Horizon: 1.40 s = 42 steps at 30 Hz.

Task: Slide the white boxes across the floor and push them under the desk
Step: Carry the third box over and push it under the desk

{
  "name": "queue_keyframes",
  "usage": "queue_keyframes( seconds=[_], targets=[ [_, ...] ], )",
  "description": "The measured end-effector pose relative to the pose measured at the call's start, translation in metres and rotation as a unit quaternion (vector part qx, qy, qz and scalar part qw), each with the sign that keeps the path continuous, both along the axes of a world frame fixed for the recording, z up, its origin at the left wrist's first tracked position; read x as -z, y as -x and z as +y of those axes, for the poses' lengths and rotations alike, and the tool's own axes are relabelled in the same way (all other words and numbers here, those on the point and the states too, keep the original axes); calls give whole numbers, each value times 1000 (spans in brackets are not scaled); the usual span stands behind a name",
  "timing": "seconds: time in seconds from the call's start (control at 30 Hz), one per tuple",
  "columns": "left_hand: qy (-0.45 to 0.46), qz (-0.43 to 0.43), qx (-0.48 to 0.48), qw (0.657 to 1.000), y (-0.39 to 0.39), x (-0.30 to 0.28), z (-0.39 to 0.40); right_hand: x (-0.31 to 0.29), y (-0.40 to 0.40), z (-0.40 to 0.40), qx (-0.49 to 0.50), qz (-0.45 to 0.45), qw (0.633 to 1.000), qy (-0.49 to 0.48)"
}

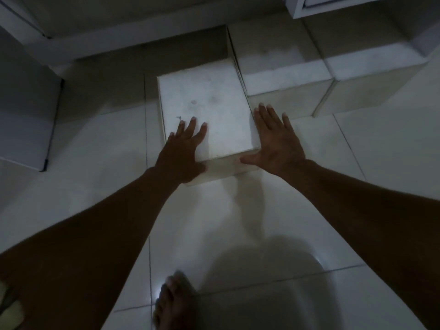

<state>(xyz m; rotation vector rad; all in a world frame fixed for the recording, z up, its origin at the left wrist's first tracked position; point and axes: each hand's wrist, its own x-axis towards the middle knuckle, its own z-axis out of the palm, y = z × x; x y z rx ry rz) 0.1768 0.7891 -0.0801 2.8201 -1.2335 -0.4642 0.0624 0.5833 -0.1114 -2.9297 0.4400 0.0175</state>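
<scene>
A white box [209, 103] lies on the tiled floor [285, 222] in the middle of the head view, its far end under the shadow of the desk [133, 41]. My left hand [183, 153] rests flat on its near left corner, fingers spread over the lid. My right hand [276, 141] is pressed flat against its near right corner and side, fingers apart. Two more white boxes [278, 75] [371, 75] sit side by side to the right, touching the first, partly under the desk.
A dark panel or cabinet side [26, 120] stands at the left. A white drawer unit [345, 5] hangs at the top right. My bare foot [173, 303] is on the floor at the bottom. The room is dim.
</scene>
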Motion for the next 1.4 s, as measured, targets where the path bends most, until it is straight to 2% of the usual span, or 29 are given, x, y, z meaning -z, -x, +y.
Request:
queue_keyframes(
  seconds=[0.17, 0.37, 0.5, 0.97, 1.4],
  targets=[
    [9, 4, 16, 1000, -34, 3, -11, 9, -28, -12, 0, -15, 1000, -2],
    [20, 19, 14, 1000, -70, 8, -23, 5, -61, -35, -25, -20, 998, 45],
    [38, 20, 9, 999, -90, 13, -30, 4, -80, -50, -26, -13, 999, 32],
    [55, -42, 0, 998, -135, 32, -49, 27, -93, -47, 53, -209, 976, -10],
    [51, -59, -7, 997, -144, 34, -52, 25, -98, -40, 94, -220, 971, -5]
  ],
)
